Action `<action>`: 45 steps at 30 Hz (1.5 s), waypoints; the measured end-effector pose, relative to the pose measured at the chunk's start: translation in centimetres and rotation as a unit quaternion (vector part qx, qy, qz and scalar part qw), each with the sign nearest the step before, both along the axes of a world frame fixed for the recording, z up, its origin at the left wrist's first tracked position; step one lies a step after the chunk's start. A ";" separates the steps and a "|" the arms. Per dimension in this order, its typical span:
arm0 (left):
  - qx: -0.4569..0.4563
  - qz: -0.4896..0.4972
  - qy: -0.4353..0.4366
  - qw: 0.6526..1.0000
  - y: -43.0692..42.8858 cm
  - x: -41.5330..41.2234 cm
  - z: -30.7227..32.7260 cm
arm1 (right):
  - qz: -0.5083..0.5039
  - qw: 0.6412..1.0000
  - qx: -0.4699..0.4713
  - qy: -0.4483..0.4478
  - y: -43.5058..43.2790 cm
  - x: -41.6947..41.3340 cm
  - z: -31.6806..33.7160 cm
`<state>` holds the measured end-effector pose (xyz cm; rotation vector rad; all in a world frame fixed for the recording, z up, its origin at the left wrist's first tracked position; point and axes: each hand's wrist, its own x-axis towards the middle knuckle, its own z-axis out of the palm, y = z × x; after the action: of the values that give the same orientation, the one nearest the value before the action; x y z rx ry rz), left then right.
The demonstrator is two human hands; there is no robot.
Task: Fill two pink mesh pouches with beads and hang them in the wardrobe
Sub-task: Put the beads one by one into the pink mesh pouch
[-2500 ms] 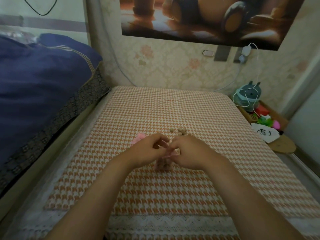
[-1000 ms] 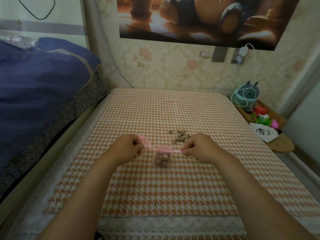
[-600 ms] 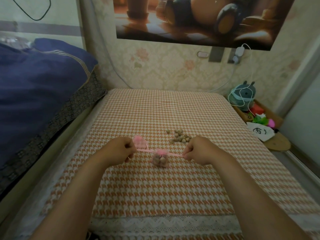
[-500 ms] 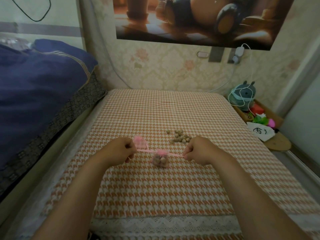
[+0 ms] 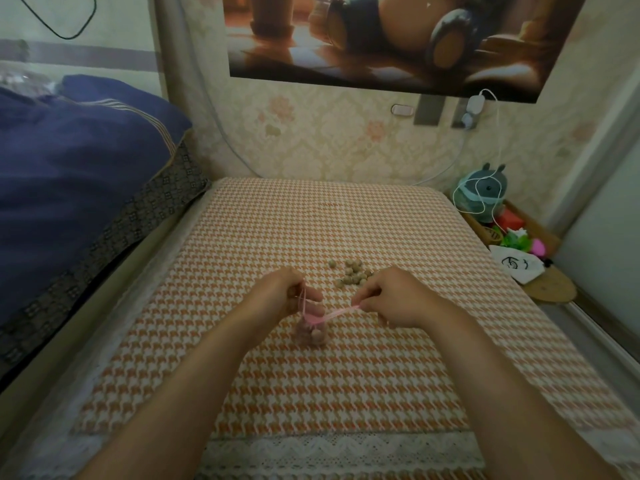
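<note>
A table (image 5: 346, 375) under an orange-and-white houndstooth cloth stands against floral wallpaper, with a blue quilt (image 5: 69, 161) to the left. The left hand (image 5: 277, 296) has its grip closed on the neck of a pink mesh pouch (image 5: 311, 332) filled with beads; the right hand (image 5: 394, 299) pinches the pouch's pink ribbon (image 5: 341, 311), drawn between both grips. Loose beads (image 5: 351, 273) lie just beyond the hands.

Sheer pink mesh pouch (image 5: 311, 332) of matt beads, satin ribbon (image 5: 341, 311), on woven houndstooth cloth (image 5: 346, 375) with lace edge.
</note>
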<state>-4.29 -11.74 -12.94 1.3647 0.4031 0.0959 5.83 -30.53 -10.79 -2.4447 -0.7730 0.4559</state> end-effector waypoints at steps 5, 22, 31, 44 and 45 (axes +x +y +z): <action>0.067 -0.064 0.018 0.996 0.0 0.2 -0.7 | -0.035 0.994 0.104 -0.010 1.1 -0.3 -0.6; 0.079 -0.103 0.064 0.989 0.4 0.6 -1.8 | -0.009 0.992 0.114 0.053 4.6 -1.8 -0.9; 0.043 -0.100 0.059 0.992 0.5 0.6 -1.4 | -0.023 0.989 0.124 0.081 4.3 -2.1 -1.4; -0.010 -0.073 0.120 0.990 1.1 0.2 -0.3 | -0.135 0.954 0.189 0.191 5.4 -3.1 -2.1; -0.003 -0.059 0.124 0.990 1.1 0.1 -0.2 | -0.139 0.941 0.204 0.233 5.5 -3.3 -2.2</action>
<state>-4.18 -10.67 -13.15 1.3959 0.5284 -0.1751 2.57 -25.07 -13.01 -1.9085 -0.2786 0.6564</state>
